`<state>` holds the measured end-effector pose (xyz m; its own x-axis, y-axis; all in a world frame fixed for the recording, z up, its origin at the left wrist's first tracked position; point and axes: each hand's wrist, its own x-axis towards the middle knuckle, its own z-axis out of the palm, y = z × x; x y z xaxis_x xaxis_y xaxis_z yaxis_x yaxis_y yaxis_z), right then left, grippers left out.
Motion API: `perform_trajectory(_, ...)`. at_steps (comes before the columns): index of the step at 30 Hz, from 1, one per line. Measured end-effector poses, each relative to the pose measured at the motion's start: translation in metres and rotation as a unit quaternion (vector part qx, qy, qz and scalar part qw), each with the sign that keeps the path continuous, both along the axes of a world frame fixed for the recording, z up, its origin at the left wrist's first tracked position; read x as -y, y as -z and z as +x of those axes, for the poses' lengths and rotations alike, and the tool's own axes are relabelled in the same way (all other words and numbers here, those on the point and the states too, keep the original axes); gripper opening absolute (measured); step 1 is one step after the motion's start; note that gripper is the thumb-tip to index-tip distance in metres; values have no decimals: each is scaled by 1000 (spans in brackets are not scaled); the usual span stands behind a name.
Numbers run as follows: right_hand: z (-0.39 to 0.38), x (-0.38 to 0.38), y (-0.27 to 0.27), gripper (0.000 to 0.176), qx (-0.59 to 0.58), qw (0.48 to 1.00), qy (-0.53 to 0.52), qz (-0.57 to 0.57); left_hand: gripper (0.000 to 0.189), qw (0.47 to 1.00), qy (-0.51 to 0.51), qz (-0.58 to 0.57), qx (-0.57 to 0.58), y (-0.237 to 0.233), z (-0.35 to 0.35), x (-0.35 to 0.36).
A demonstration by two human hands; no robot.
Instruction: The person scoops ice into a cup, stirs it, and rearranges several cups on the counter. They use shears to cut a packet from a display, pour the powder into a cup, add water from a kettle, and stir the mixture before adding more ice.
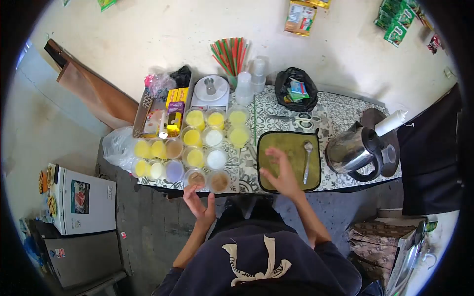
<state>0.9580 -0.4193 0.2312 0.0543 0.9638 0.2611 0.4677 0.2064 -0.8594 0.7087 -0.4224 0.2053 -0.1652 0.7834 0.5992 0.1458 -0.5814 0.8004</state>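
My left hand [200,203] is at the table's front edge, thumb and fingers apart, holding nothing. Its fingertips overlap the near rim of a clear cup of brown powder [196,177]. Beside that cup stands another cup of brown powder [218,182]. My right hand [282,173] hovers over the olive cloth mat [286,140], fingers spread and nothing in them. A metal spoon [307,162] lies on the mat's right side. Left of the mat, several cups hold yellow [192,137], white [216,159] and purple powder [175,170].
A kettle [351,148] stands at right beside a white bottle [391,122]. Scissors [296,118] lie behind the mat, near a black bag [296,103] of sachets. Straws [231,56], stacked cups [244,89], a scale [211,91] and a grey tray [141,116] of packets line the back.
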Motion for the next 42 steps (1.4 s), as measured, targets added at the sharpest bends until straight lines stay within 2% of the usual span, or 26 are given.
perform_trajectory(1, 11, -4, -18, 47, 11, 999, 41, 20, 46, 999, 29, 21, -6, -7, 13, -7)
perform_trajectory(2, 26, -6, -20, 47, 10, 999, 46, 18, 45, 997, 58, 41, -14, -16, 27, -13)
perform_trajectory(3, 46, -7, -24, 41, 71, 995, 68, -25, 39, 993, 108, 52, -4, -32, 45, -20)
perform_trajectory(4, 67, -6, -26, 35, 132, 985, 90, -66, 39, 992, 114, 55, -3, -39, 61, -27)
perform_trajectory(6, 106, -2, -2, 31, 161, 977, 113, -80, 34, 982, 167, -2, -84, -46, 92, -35)
perform_trajectory(10, 150, -15, 30, 24, 187, 971, 136, -64, 29, 961, 259, -62, -74, -22, 162, -63)
perform_trajectory(12, 163, -34, 44, 26, 193, 967, 143, -86, 32, 939, 297, -121, -124, 9, 193, -83)
perform_trajectory(14, 178, -59, 66, 28, 285, 945, 158, 15, 32, 939, 285, -103, -160, 40, 217, -109)
perform_trajectory(15, 183, -71, 73, 28, 286, 946, 155, 14, 33, 937, 276, -85, -196, 55, 227, -116)
perform_trajectory(17, 191, -98, 81, 28, 371, 913, 167, 31, 34, 935, 271, -102, -203, 73, 241, -126)
perform_trajectory(20, 195, -120, 95, 33, 396, 906, 147, 32, 34, 941, 231, -106, -221, 78, 255, -132)
perform_trajectory(22, 197, -130, 104, 31, 369, 915, 150, 63, 34, 945, 202, -121, -226, 81, 258, -127)
perform_trajectory(23, 197, -133, 103, 28, 352, 922, 160, 27, 34, 949, 190, -112, -224, 83, 259, -125)
perform_trajectory(24, 197, -136, 101, 26, 334, 927, 170, -10, 34, 962, 159, -109, -191, 88, 260, -124)
perform_trajectory(25, 202, -141, 107, 26, 335, 928, 166, 3, 35, 973, 128, -106, -158, 89, 260, -121)
perform_trajectory(27, 213, -151, 114, 25, 394, 910, 125, -33, 34, 979, 123, -118, -114, 90, 258, -116)
perform_trajectory(31, 205, -134, 95, 26, 415, 905, 95, 18, 31, 985, 115, -124, -34, 74, 253, -106)
perform_trajectory(32, 200, -127, 84, 26, 368, 926, 81, 11, 31, 987, 108, -116, -30, 68, 252, -104)
perform_trajectory(33, 195, -117, 73, 26, 321, 945, 65, 2, 30, 982, 125, -137, 27, 64, 251, -100)
perform_trajectory(35, 185, -99, 49, 23, 273, 957, 51, -84, 29, 965, 168, -179, 96, 50, 244, -91)
perform_trajectory(36, 182, -94, 51, 23, 275, 957, 45, -76, 29, 967, 161, -172, 98, 48, 241, -89)
perform_trajectory(38, 179, -82, 61, 16, 71, 997, 8, -20, 31, 951, 192, -189, 151, 49, 235, -83)
perform_trajectory(39, 174, -78, 66, 16, 71, 997, 5, -16, 33, 943, 208, -196, 169, 40, 233, -75)
perform_trajectory(40, 168, -74, 70, 17, -65, 994, -27, -79, 33, 944, 206, -193, 169, 42, 234, -75)
perform_trajectory(41, 162, -76, 72, 19, -200, 968, -59, -139, 33, 942, 211, -196, 172, 43, 234, -77)
perform_trajectory(42, 159, -82, 69, 19, -201, 968, -61, -137, 33, 940, 216, -200, 174, 44, 234, -79)
